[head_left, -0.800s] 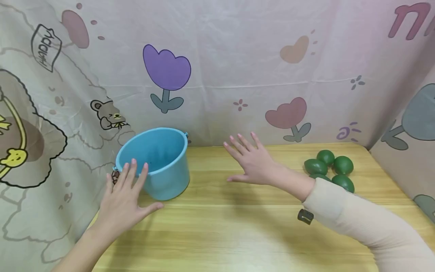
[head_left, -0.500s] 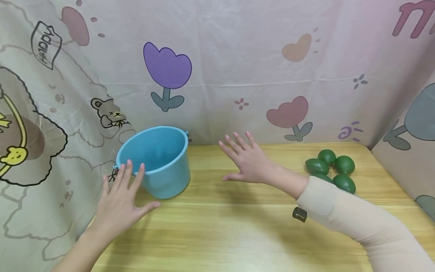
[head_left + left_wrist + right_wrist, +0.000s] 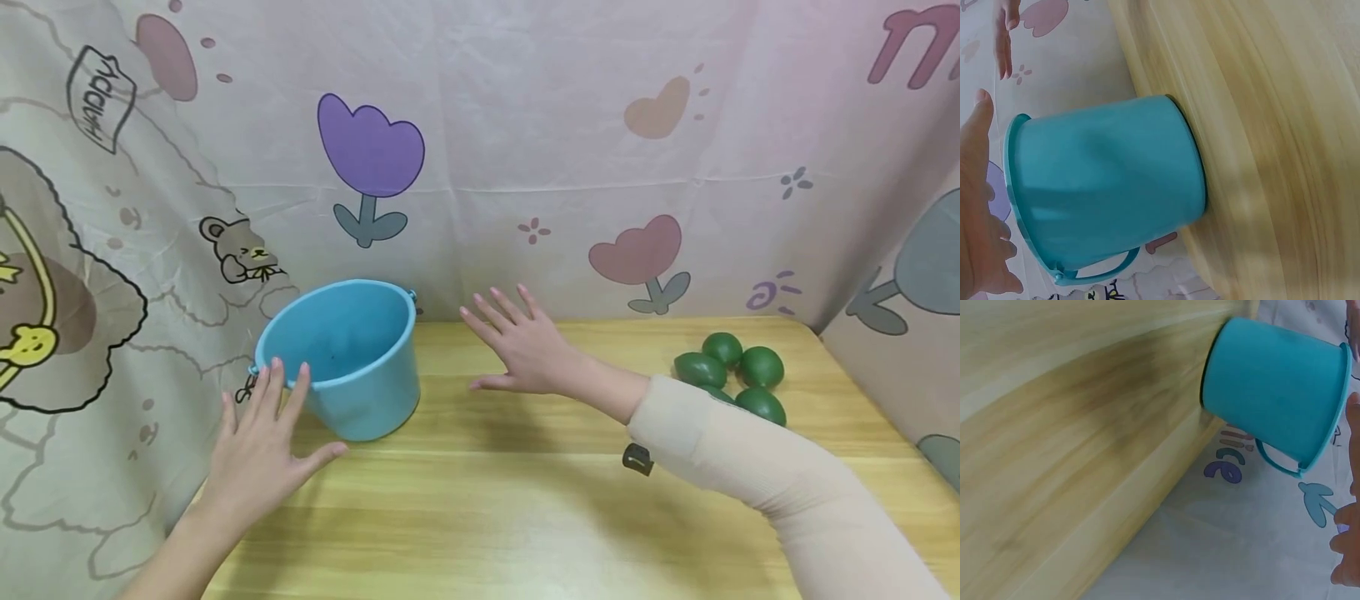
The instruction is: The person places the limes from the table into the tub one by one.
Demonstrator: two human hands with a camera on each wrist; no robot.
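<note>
1. The blue bucket [image 3: 367, 408] stands upright on the counter [image 3: 465, 508], near both hands; it looks like thin plastic, so probably light, stiff and slightly slick.
2. Its rim [image 3: 360, 377], taken from opposite sides, or the hanging handle [image 3: 1088, 280] seems the best hold.
3. Left grip [image 3: 257, 457] and right grip [image 3: 527, 352] are spread, holding nothing; whether left fingertips touch the rim, I cannot tell.
4. The sleeve [image 3: 750, 454] partly hides the green fruits [image 3: 761, 367]; the right wrist view crops its hand.
</note>
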